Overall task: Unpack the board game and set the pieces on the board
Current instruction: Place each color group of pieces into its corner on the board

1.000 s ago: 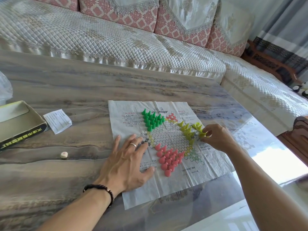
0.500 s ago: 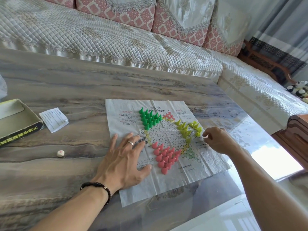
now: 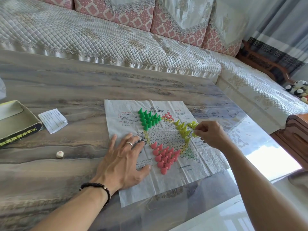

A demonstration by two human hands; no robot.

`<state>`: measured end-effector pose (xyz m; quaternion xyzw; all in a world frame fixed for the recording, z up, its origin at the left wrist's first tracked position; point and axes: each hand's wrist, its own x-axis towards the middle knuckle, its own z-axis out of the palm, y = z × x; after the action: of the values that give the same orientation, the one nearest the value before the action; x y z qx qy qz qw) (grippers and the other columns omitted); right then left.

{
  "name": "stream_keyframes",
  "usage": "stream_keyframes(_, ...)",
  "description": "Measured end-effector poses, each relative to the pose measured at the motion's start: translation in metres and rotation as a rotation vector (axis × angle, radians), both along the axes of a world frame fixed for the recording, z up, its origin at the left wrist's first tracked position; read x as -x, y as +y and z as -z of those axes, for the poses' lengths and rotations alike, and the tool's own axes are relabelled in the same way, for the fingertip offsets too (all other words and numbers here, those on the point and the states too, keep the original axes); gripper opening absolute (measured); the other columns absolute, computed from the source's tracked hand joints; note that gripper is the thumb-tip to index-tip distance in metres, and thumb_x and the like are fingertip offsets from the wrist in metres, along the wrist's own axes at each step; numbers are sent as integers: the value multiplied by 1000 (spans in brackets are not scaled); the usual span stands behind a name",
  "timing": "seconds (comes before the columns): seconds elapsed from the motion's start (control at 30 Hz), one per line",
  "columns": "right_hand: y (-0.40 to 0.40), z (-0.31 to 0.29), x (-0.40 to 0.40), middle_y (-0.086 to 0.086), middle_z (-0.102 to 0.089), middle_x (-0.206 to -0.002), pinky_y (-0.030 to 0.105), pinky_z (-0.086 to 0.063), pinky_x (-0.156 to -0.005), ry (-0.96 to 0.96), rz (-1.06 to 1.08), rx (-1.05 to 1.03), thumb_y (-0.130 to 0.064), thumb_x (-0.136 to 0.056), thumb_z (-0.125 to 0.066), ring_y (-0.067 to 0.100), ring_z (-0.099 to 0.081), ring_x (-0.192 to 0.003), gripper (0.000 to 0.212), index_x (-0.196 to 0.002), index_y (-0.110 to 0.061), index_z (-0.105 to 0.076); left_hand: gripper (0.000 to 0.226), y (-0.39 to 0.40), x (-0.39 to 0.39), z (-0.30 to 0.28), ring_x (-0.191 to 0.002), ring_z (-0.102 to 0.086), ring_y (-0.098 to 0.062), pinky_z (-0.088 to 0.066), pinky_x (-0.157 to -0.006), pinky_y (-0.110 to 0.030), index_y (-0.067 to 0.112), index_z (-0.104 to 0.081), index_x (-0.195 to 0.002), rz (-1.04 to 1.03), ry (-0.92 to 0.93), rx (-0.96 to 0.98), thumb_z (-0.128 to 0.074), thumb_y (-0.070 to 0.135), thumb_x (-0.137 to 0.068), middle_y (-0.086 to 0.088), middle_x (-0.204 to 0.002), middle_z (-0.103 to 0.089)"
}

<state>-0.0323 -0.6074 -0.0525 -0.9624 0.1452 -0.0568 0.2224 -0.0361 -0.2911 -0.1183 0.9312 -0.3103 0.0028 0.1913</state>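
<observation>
While the left hand [image 3: 123, 162] lies flat with its fingers [image 3: 133, 140] spread apart, pinning the near-left part of the paper board [image 3: 166, 185] to the worktop [image 3: 50, 172], the job in hand looks to be the seating of the last colour group. Just beyond the thumb stand the pink pieces [image 3: 164, 157], packed into the near point of the printed star and seemingly complete. Further right, the right hand [image 3: 211, 134] has its fingertips [image 3: 196, 130] pinched together on a yellow piece at the right point, where the other yellow pieces [image 3: 184, 129] stand in a loose, uneven cluster. Whether the pinched piece already touches the paper cannot be told. Past these, the green pieces [image 3: 149, 118] fill the far-left point in a tidy group.

The next move, I judge, calls for setting that yellow piece upright on a free cell without knocking its close neighbours, and with the thin sheet held still. Off the board to the left sit a die [image 3: 59, 154], a folded leaflet [image 3: 53, 120] and the open box [image 3: 15, 121].
</observation>
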Motion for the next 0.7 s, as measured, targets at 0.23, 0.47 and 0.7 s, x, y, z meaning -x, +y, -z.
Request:
stream_keyframes(0.23,3,5,0,5,-67,-66,23,-54,-56,63,-44,15,-4,-82,-68,14,-64,-58,22,-70,-22,-65,82,0,1,-1,-148,-2,-15,5,-119,-50,24,-26,-150,3,-7,4,-35,70,-82,1,-159,-20)
stream_keyframes(0.47,-5,7,-1,10,-69,-72,32,-59,-63,78,-36,-21,-5,-83,-67,15,-66,-61,15,-90,-17,-65,83,0,0,0,-148,-1,-15,5,-119,-51,25,-26,-150,2,-4,1,-35,70,-82,1,-159,-19)
stream_keyframes(0.7,-21,4,-4,2,-68,-77,28,-53,-65,-34,109,109,-4,-85,-60,17,-65,-70,14,-86,-13,-71,83,0,1,0,-148,2,-14,5,-119,-50,25,-23,-151,-1,-1,-2,-34,71,-82,2,-160,-16)
